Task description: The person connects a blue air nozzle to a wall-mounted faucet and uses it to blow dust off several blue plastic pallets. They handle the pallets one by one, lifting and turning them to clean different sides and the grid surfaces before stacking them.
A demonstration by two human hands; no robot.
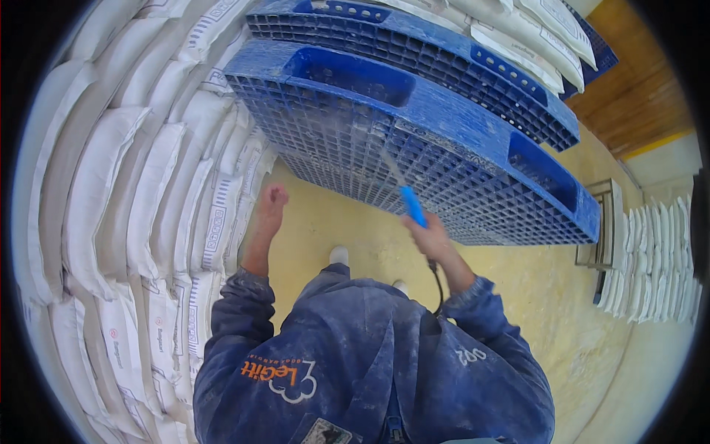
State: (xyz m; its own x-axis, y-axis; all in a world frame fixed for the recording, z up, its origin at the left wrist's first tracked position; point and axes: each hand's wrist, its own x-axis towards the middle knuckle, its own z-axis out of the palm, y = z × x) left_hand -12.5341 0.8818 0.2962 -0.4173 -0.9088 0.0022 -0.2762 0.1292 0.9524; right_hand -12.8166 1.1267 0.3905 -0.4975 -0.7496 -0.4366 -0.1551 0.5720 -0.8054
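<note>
My right hand (430, 238) is wrapped round a blue air blow gun (413, 206), with a dark hose (438, 285) hanging below my wrist. Its thin grey nozzle end points up and away at the gridded face of a blue plastic pallet (436, 152), and looks blurred against the grid. The pallet stands tilted on its edge, dusted with white powder. My left hand (274, 198) hangs in the air beside the sacks, fingers curled in, with nothing seen in it. It touches neither the pallet nor the sacks.
Stacked white sacks (103, 192) rise along my left. A second blue pallet (414, 52) is behind the first, with more white sacks (529, 44) beyond. At the right are a metal frame (608, 226) and another sack stack (647, 259). The floor (532, 296) is yellow.
</note>
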